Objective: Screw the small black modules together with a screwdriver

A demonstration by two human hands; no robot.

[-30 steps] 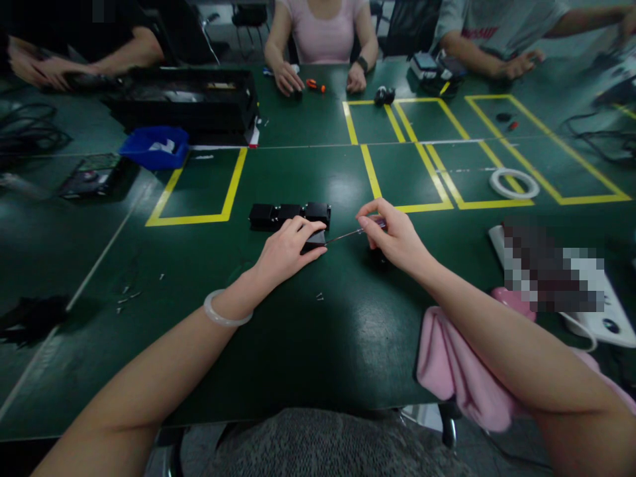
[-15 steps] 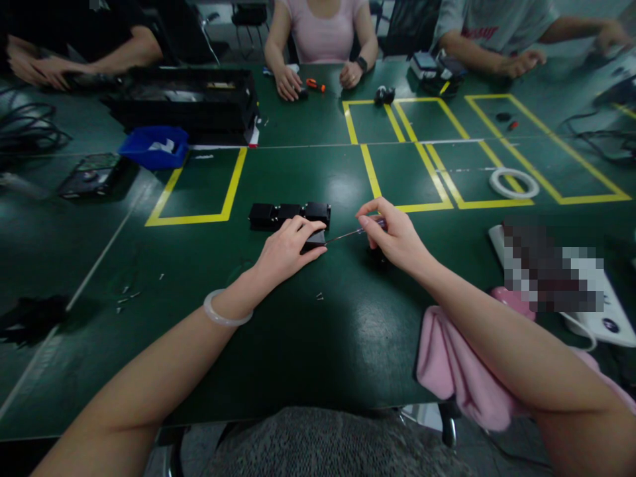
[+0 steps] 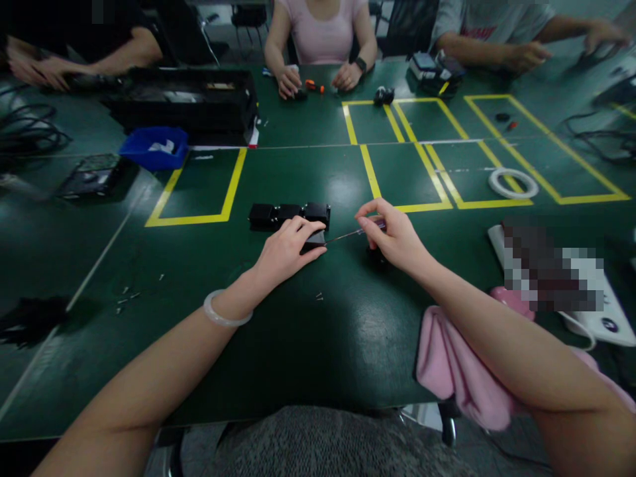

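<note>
My left hand [image 3: 285,250] is closed around a small black block [image 3: 314,241], pressing it to the green table. Between the fingers of my right hand [image 3: 390,232] is a screwdriver [image 3: 350,233], its thin shaft pointing left. The tip meets the right end of the block, where a screw, if any, is too small to make out. Just behind my left hand stands a row of three black blocks [image 3: 289,213] with small metal bits at their corners. A dark object [image 3: 377,257] lies partly hidden under my right hand. Loose screws [image 3: 319,296] lie in front of the block.
More screws [image 3: 124,299] are scattered at left. A blue bin [image 3: 155,147] stands before a long black housing [image 3: 189,106]. At right are a tape roll [image 3: 513,183], a white power strip [image 3: 609,301] and a pink cloth [image 3: 462,371] under my forearm. Co-workers sit across the table.
My hands, the block and the screwdriver stay almost where they were. Across the table, the hands of the co-worker at right have shifted slightly.
</note>
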